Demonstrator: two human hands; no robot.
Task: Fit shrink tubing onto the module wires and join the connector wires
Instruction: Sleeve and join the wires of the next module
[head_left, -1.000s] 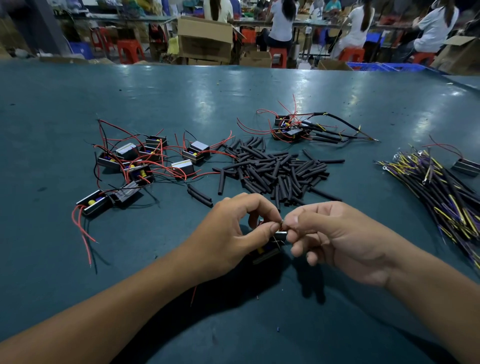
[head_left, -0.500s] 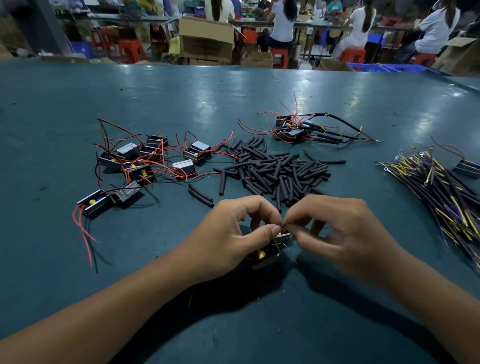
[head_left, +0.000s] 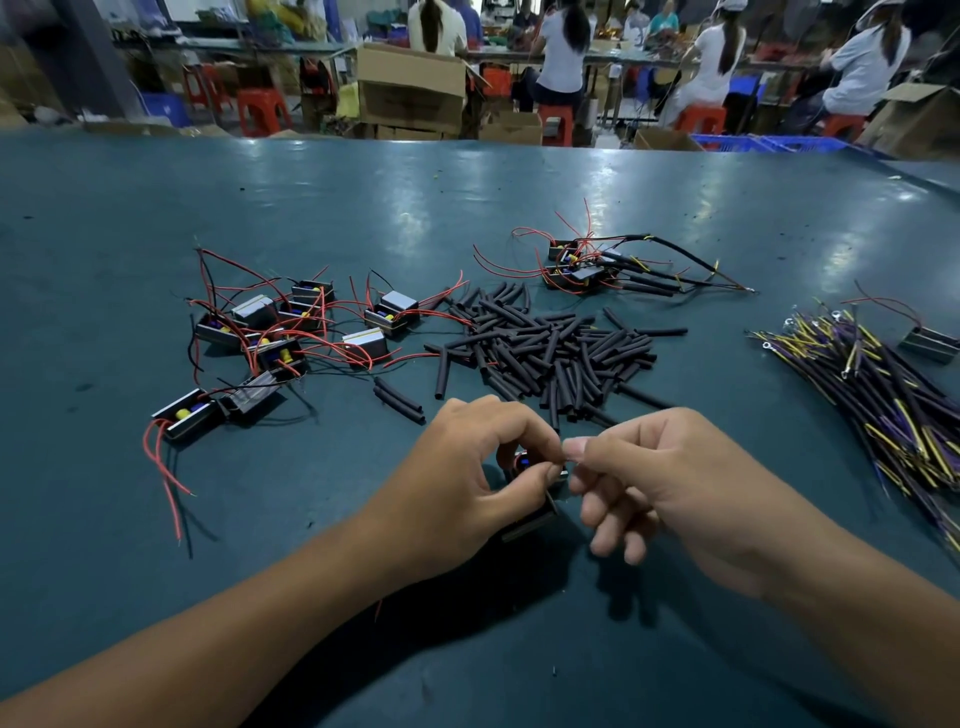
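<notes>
Two hands meet just in front of the tube pile (head_left: 550, 348) on the green surface (head_left: 104, 519). The left hand (head_left: 462, 478) is curled round a small black module (head_left: 535, 512), which sits partly under its fingers, and its thumb and first finger pinch something thin at the top. The right hand (head_left: 670, 483) pinches the same spot from the other side, thumb and first finger tight together, the other fingers curled loosely below. What they pinch is too small to tell, most likely a wire end from the module.

The module looks light and hard, like a little box, so a grip round its sides should hold it. Its wires look thin, soft and bendy. They would best be held close to the tip, or they may flop away. The tubes look light and a bit stiff, and should slide on if held near one end.

Left of the pile lie more modules (head_left: 270, 332) with red wires. Behind the pile lies a finished bunch (head_left: 597, 270). Right of the pile lies a heap of connector wires (head_left: 883, 395).

Both wrists hover low over the surface, forearms coming in from the near edge.
</notes>
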